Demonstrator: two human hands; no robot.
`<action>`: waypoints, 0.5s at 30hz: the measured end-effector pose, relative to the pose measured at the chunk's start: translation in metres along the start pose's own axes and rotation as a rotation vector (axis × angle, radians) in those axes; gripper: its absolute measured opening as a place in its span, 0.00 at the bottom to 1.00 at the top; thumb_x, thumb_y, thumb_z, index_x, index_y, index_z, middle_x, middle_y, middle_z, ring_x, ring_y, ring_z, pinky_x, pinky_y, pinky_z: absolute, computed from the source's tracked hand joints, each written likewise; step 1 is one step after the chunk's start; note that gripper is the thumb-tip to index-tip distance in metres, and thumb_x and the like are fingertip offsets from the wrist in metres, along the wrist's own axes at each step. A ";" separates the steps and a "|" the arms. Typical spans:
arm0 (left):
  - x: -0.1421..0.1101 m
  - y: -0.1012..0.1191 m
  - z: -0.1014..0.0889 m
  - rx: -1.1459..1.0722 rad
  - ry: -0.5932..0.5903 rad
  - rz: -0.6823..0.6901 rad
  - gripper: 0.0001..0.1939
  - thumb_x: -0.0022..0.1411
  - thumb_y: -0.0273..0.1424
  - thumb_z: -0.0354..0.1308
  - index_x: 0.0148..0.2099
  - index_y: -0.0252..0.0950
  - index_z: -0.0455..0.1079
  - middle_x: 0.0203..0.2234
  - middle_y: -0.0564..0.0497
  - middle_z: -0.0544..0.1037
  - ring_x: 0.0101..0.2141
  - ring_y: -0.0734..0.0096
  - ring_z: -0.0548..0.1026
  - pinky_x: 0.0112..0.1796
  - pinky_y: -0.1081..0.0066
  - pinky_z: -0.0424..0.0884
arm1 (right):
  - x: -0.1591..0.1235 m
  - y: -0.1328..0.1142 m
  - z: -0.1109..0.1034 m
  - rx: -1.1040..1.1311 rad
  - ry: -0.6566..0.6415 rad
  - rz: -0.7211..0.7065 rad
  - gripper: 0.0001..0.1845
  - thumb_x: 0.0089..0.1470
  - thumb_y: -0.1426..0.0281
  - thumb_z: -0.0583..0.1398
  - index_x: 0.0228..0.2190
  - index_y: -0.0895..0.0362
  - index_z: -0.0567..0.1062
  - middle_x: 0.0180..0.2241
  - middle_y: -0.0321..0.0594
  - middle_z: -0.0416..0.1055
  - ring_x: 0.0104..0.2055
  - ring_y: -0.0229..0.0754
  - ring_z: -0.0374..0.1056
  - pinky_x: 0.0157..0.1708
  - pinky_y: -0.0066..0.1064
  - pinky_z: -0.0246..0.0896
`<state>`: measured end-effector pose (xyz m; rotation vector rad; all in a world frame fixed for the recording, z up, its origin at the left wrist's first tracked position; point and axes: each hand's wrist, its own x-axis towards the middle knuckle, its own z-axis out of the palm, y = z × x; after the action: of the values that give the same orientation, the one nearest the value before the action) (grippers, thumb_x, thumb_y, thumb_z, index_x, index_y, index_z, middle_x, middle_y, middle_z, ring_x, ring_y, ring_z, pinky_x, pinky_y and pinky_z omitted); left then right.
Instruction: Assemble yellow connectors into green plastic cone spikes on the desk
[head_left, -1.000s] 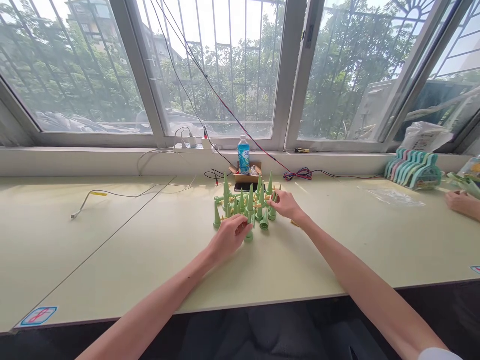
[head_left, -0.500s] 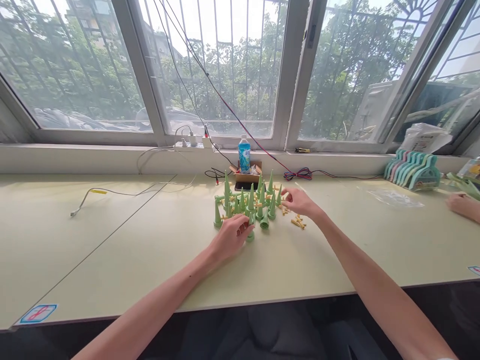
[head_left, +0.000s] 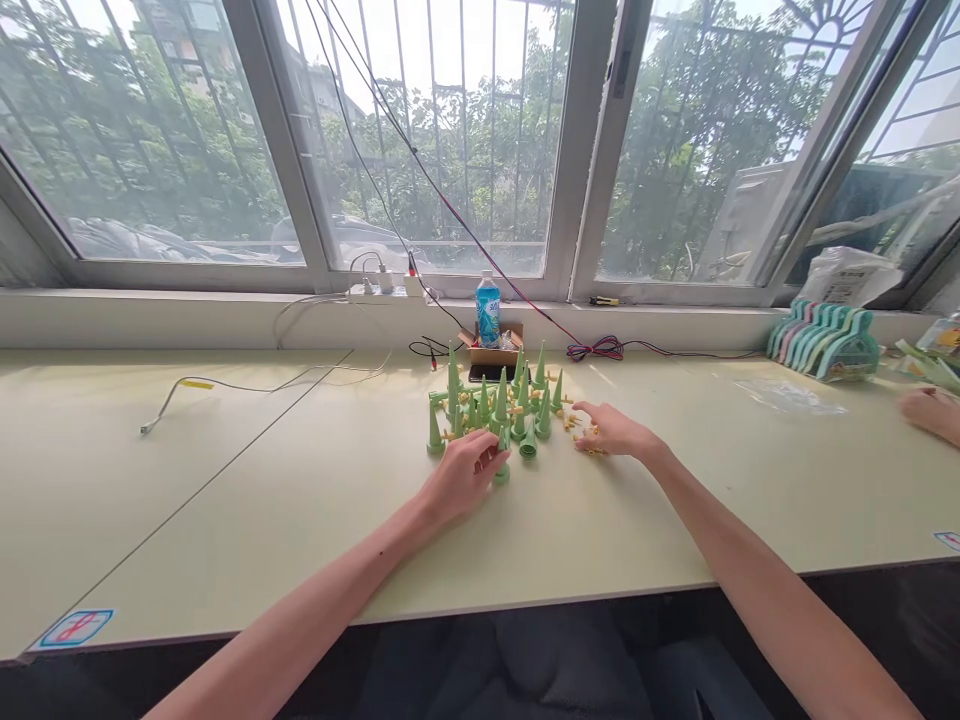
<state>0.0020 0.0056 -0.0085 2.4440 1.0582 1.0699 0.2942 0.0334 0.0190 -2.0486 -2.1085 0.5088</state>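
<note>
My left hand (head_left: 465, 472) is closed around a green cone-shaped nozzle (head_left: 502, 472) that stands upright at the near edge of the cluster. Behind it are several more green cones (head_left: 502, 398), mostly standing tip up, with small yellow pieces lodged among them. One green cone (head_left: 529, 442) lies tilted with its open end towards me. To the right, my right hand (head_left: 615, 432) reaches down over a small pile of yellow peg-like pieces (head_left: 570, 420). Its thumb and fingers are apart, and part of the pile is hidden under them.
Behind the cones stand a blue-labelled bottle (head_left: 488, 312), a cardboard box (head_left: 495, 355) and a dark flat object. Coiled cable (head_left: 596, 347) lies by the wall. Teal hangers (head_left: 825, 342), a plastic bag (head_left: 791, 395) and another person's hand (head_left: 930, 410) are at the right.
My right hand has moved from the cones at the right of the cluster, rightward and nearer me, over the yellow pieces. My left hand stays on its cone.
</note>
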 end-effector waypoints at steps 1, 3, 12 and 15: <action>0.000 0.000 0.000 -0.003 -0.001 0.002 0.13 0.68 0.35 0.51 0.31 0.36 0.62 0.25 0.53 0.68 0.25 0.74 0.66 0.27 0.74 0.66 | 0.004 0.001 0.002 0.010 0.018 -0.028 0.36 0.53 0.60 0.63 0.61 0.49 0.62 0.49 0.48 0.66 0.37 0.43 0.70 0.41 0.33 0.64; 0.000 0.000 0.000 -0.007 -0.001 0.007 0.13 0.68 0.35 0.51 0.31 0.36 0.62 0.25 0.53 0.68 0.25 0.75 0.66 0.27 0.74 0.66 | 0.012 0.003 0.007 0.026 0.060 -0.099 0.35 0.52 0.61 0.64 0.60 0.49 0.64 0.48 0.45 0.67 0.43 0.45 0.69 0.45 0.32 0.63; 0.000 0.001 0.000 0.003 0.009 0.018 0.12 0.68 0.34 0.51 0.31 0.36 0.63 0.25 0.53 0.69 0.24 0.75 0.66 0.27 0.74 0.66 | 0.029 0.003 0.014 0.062 0.096 -0.181 0.30 0.52 0.61 0.65 0.56 0.51 0.70 0.45 0.43 0.65 0.40 0.42 0.68 0.46 0.32 0.64; 0.000 0.002 0.000 0.004 0.010 0.017 0.12 0.68 0.34 0.51 0.31 0.36 0.63 0.25 0.53 0.69 0.25 0.75 0.67 0.27 0.74 0.66 | 0.029 0.000 0.013 0.049 0.105 -0.196 0.26 0.53 0.62 0.65 0.53 0.54 0.72 0.44 0.44 0.66 0.40 0.43 0.68 0.44 0.31 0.64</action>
<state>0.0030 0.0043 -0.0073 2.4578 1.0451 1.0869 0.2883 0.0606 0.0030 -1.7773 -2.1813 0.4102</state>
